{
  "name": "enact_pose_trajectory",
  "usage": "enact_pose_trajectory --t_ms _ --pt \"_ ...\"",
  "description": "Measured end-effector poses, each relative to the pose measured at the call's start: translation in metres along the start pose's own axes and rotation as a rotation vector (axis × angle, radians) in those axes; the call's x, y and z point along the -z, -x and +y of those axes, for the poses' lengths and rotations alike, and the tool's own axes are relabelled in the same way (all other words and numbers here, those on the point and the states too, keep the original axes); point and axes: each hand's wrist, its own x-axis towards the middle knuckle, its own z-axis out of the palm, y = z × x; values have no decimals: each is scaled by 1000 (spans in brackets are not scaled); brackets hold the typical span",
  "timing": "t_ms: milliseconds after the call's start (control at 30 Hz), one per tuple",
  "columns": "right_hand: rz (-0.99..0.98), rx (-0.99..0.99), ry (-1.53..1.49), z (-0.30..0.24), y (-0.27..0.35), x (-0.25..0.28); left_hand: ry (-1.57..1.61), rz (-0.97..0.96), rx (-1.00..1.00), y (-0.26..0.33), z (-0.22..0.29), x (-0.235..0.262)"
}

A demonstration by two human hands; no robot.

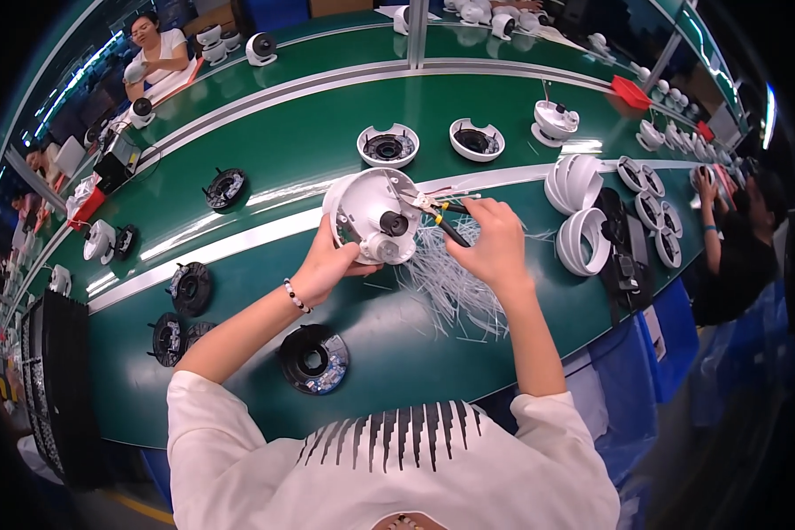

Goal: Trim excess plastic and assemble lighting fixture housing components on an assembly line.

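Observation:
My left hand (327, 261) holds a white dome camera housing (373, 215) tilted up over the green workbench, its black lens and wiring facing me. My right hand (495, 240) grips small cutting pliers (442, 216) with dark handles, whose tip reaches into the coloured wires at the housing's upper right edge. A pile of thin white cable ties (455, 284) lies on the bench under my right hand.
Black round base parts (314, 358) (191, 287) lie at front left. Two open white housings (388, 146) (477, 140) sit beyond. Stacked white rings (581, 238) stand to the right. Other people work at far left (155, 49) and right (738, 247).

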Motion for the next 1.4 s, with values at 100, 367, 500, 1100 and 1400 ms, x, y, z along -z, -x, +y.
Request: enact_pose_trajectory --t_ms 100,367,500,1100,1400 --pt "35 14 -23 6 2 -5 -30 -6 32 -5 -1 0" --pt "34 3 -22 3 4 -3 -24 2 -4 -6 2 0" --pt "69 9 -30 2 0 -7 -36 21 -15 -6 3 -4" --pt "194 -60 -181 49 11 -26 -94 9 14 -40 8 -33" --pt "233 -157 -367 34 11 -26 11 1 15 -54 2 -20"
